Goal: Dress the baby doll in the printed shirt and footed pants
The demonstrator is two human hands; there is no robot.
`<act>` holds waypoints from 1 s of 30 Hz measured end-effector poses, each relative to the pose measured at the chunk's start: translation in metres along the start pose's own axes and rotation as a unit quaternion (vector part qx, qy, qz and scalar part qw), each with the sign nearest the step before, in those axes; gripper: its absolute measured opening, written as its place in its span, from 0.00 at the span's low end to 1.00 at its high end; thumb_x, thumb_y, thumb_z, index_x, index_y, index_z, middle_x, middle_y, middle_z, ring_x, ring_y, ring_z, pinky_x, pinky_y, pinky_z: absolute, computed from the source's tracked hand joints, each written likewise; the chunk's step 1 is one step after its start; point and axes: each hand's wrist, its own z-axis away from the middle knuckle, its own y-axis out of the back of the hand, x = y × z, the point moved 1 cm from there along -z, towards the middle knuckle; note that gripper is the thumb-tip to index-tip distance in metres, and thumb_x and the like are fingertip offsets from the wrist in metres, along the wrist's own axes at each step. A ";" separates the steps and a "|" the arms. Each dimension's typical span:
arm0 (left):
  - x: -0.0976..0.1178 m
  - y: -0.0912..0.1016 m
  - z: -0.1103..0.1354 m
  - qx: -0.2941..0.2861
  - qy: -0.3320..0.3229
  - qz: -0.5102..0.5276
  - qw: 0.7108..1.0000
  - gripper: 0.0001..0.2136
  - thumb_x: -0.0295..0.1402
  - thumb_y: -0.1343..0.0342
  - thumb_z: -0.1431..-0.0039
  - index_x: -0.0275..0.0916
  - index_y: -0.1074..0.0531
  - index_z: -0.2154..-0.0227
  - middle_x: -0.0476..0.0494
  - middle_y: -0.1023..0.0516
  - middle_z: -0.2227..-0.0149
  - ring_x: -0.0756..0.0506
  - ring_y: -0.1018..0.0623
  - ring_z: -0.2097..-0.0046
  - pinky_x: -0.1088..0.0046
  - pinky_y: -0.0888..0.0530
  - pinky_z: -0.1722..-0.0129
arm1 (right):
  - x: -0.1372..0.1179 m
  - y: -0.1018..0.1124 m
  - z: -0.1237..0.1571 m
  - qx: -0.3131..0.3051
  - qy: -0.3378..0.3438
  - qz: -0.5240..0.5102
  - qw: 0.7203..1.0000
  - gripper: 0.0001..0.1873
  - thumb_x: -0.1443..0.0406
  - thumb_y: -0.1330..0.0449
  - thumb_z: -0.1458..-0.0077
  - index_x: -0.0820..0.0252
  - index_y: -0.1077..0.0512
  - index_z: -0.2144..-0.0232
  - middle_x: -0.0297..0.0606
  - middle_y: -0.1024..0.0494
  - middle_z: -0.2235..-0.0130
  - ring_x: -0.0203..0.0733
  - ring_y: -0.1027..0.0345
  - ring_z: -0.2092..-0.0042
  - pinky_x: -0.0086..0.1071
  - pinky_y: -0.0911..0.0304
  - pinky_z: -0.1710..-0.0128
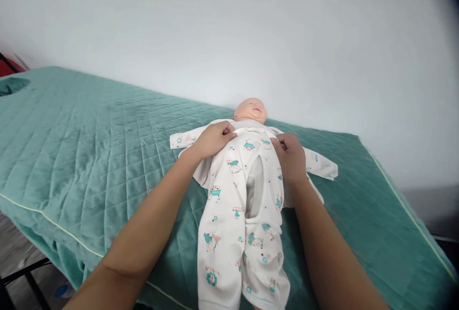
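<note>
Two bare hands, one doll [250, 111], one pair of white trousers [224, 205] and one white jacket [182, 140] are recorded on one green quilted cover [89, 143]. The left hand [216, 138] has its fingers closed, thumb against forefinger, on one side of the trouser waist; the right hand [291, 155] has its fingers curled and clamped on the opposite side. Two jacket sleeves are counted, one spread out to each side, with the jacket's body lying beneath the trousers. Two trouser legs run down toward the camera, reaching the bottom of the view. Edges: the wall [229, 37] stands just beyond the doll's head; pale piping [46, 219] marks the cover's near edge, and a second piped edge lies to the right, beyond the right sleeve. Open room is widest on the left, where a long bare stretch of cover extends; a smaller bare stretch lies on the right. One black metal frame [32, 276] is noted beside the bed at the lower left. Condition of trousers: laid lengthwise over the doll's front, waist up at its chest, cloth lightly creased at the knees, printed with teal and pinkish figures and dots. One elongated opening is found at the crotch, with pale cloth visible through it.
</note>
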 end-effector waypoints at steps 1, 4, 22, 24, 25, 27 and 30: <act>0.001 0.000 0.000 0.019 -0.023 -0.040 0.999 0.06 0.36 0.45 0.39 0.41 0.29 0.70 0.46 0.24 0.68 0.44 0.27 0.63 0.64 0.30 0.59 | 0.003 -0.001 -0.001 0.003 0.042 0.020 0.999 0.13 0.53 0.44 0.40 0.54 0.31 0.71 0.44 0.23 0.55 0.53 0.33 0.49 0.49 0.41 0.45; 0.000 -0.003 -0.003 0.075 -0.071 -0.068 0.992 0.04 0.33 0.45 0.40 0.41 0.30 0.69 0.43 0.22 0.60 0.41 0.27 0.52 0.60 0.31 0.48 | 0.013 -0.004 -0.005 -0.019 0.081 0.052 0.995 0.13 0.55 0.46 0.38 0.53 0.32 0.71 0.42 0.26 0.42 0.56 0.44 0.35 0.57 0.58 0.34; -0.024 -0.023 -0.046 0.131 0.071 -0.036 0.988 0.06 0.32 0.47 0.39 0.43 0.35 0.72 0.49 0.29 0.72 0.45 0.30 0.67 0.66 0.32 0.61 | 0.015 -0.015 -0.033 -0.013 -0.092 0.073 0.993 0.19 0.50 0.48 0.42 0.55 0.34 0.76 0.38 0.26 0.73 0.45 0.37 0.67 0.38 0.44 0.64; -0.027 -0.025 -0.045 0.136 0.055 -0.032 0.989 0.03 0.33 0.46 0.39 0.43 0.33 0.69 0.49 0.27 0.71 0.45 0.28 0.66 0.66 0.31 0.59 | 0.019 -0.018 -0.033 -0.009 -0.086 0.051 0.995 0.19 0.49 0.46 0.42 0.55 0.31 0.75 0.39 0.23 0.70 0.47 0.33 0.64 0.40 0.41 0.60; -0.028 -0.026 -0.044 0.133 0.045 -0.024 0.990 0.01 0.32 0.46 0.39 0.44 0.31 0.67 0.49 0.25 0.70 0.46 0.27 0.65 0.66 0.30 0.58 | 0.020 -0.018 -0.033 -0.009 -0.081 0.035 0.996 0.18 0.50 0.45 0.42 0.55 0.30 0.73 0.40 0.21 0.67 0.48 0.31 0.62 0.41 0.40 0.58; -0.030 -0.026 -0.040 0.124 0.018 -0.012 0.992 0.05 0.32 0.46 0.39 0.45 0.26 0.61 0.49 0.22 0.65 0.45 0.24 0.61 0.65 0.28 0.54 | 0.022 -0.018 -0.030 -0.009 -0.062 -0.004 0.998 0.15 0.51 0.43 0.43 0.55 0.27 0.69 0.41 0.19 0.61 0.50 0.29 0.57 0.43 0.38 0.52; -0.031 -0.025 -0.034 0.107 -0.027 -0.025 0.994 0.12 0.30 0.49 0.37 0.46 0.21 0.57 0.45 0.20 0.57 0.43 0.22 0.53 0.62 0.29 0.48 | 0.021 -0.013 -0.025 -0.029 -0.017 -0.043 0.999 0.14 0.54 0.43 0.42 0.54 0.24 0.61 0.40 0.19 0.55 0.50 0.28 0.51 0.45 0.38 0.47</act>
